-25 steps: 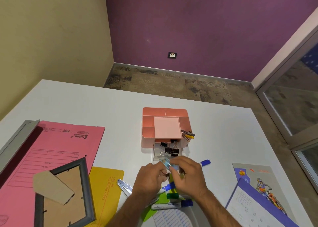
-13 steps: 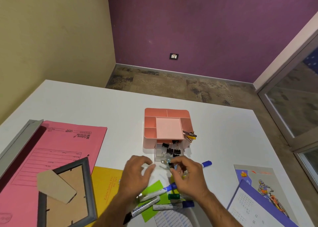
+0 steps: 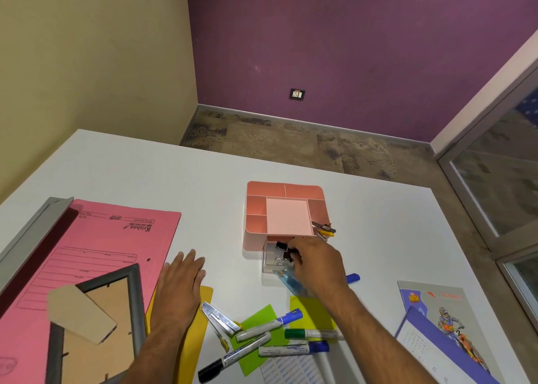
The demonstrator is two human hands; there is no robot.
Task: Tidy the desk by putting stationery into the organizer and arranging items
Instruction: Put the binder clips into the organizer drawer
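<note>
1. The right hand (image 3: 316, 262) reaches into the clear drawer (image 3: 272, 260) pulled out of the pink organizer (image 3: 286, 213) mid-table, fingers curled onto black binder clips (image 3: 283, 251).
2. The left hand (image 3: 180, 286) hovers flat, fingers straight, over the yellow folder (image 3: 196, 337).
3. Markers (image 3: 292, 350) lie along the near edge.

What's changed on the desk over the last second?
The left hand drew away leftward and now lies flat by the pink folder. The right hand reached forward to the binder clips in the organizer drawer. The markers stayed put.
</note>
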